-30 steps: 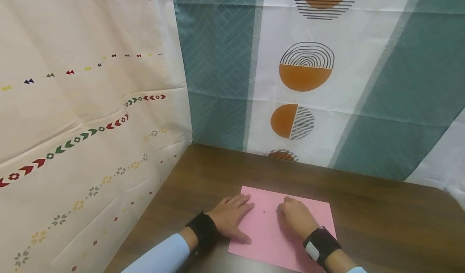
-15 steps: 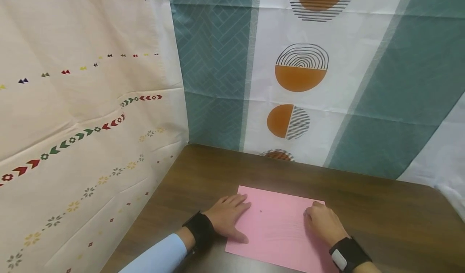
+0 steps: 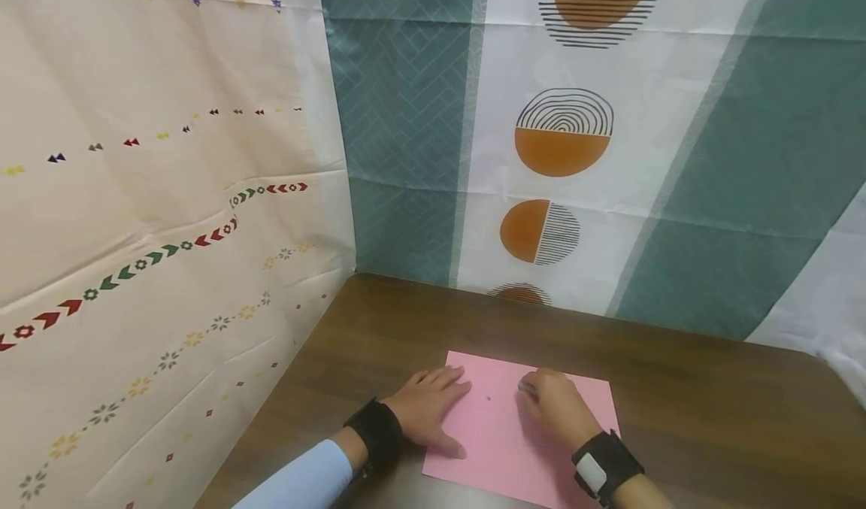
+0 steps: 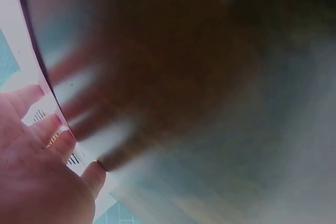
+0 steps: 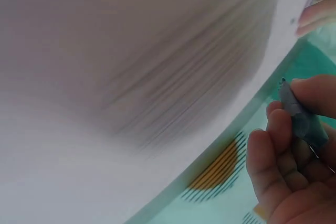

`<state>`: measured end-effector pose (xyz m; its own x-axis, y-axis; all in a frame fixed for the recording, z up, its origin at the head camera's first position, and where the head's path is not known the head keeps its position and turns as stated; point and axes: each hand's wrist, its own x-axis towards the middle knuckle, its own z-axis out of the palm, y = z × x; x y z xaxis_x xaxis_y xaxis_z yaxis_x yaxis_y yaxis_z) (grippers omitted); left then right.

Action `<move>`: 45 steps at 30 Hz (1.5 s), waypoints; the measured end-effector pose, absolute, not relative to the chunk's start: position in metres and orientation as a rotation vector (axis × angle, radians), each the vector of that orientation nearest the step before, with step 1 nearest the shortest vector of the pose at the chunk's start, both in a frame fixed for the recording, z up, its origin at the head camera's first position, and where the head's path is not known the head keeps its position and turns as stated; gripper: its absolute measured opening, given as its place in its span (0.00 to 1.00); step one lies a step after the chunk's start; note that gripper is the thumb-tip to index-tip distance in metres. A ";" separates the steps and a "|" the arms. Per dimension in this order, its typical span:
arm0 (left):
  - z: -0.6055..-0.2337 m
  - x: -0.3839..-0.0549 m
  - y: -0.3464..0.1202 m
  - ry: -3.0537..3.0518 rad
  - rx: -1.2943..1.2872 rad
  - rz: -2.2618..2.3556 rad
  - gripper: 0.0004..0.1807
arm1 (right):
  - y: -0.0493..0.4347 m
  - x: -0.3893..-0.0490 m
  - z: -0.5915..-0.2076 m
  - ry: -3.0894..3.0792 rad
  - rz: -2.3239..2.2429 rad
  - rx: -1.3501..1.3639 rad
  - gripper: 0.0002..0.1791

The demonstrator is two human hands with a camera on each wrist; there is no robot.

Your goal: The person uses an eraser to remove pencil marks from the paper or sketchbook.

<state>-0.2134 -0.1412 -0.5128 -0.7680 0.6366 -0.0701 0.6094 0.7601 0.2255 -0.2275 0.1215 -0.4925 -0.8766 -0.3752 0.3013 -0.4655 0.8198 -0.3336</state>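
Observation:
A pink sheet of paper (image 3: pixel 504 456) lies flat on the brown wooden table. My left hand (image 3: pixel 422 407) rests with fingers spread on the sheet's left edge; in the left wrist view the fingertips (image 4: pixel 96 171) touch the surface. Over the upper middle of the sheet, my right hand (image 3: pixel 558 411) pinches a small grey stick (image 5: pixel 302 119) between thumb and fingers. Its narrow end is dark; its exact kind cannot be told. Faint grey streaks (image 5: pixel 194 87) run across the paper in the right wrist view. One small dark speck (image 3: pixel 489 398) sits between the hands.
Brown tabletop (image 3: pixel 710 419) extends around the sheet. A cream patterned cloth (image 3: pixel 169 268) hangs along the left side. Behind the table hangs a green and white curtain (image 3: pixel 406 118) with orange circles. Black bands (image 3: pixel 607 464) wrap both wrists.
My right hand swept right across the sheet half a second ago and is now back left near its middle, still pinching the grey stick. My left hand stays in place.

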 end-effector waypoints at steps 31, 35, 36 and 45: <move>-0.504 -0.214 -0.144 2.816 1.010 0.260 0.56 | 0.137 -0.230 -0.495 -2.886 0.492 0.632 0.17; -0.506 -0.214 -0.146 2.819 0.995 0.248 0.56 | 0.158 -0.227 -0.494 -2.904 0.477 0.563 0.15; -0.507 -0.214 -0.146 2.817 0.989 0.248 0.56 | 0.162 -0.226 -0.494 -2.913 0.481 0.544 0.15; -0.505 -0.211 -0.148 2.781 0.961 0.276 0.56 | 0.179 -0.223 -0.497 -2.940 0.562 0.498 0.13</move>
<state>-0.2106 -0.1482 -0.5052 -0.7731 0.6238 -0.1143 0.5892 0.7732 0.2347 -0.2228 0.1789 -0.4974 -0.9404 -0.2973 0.1648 -0.3371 0.8779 -0.3400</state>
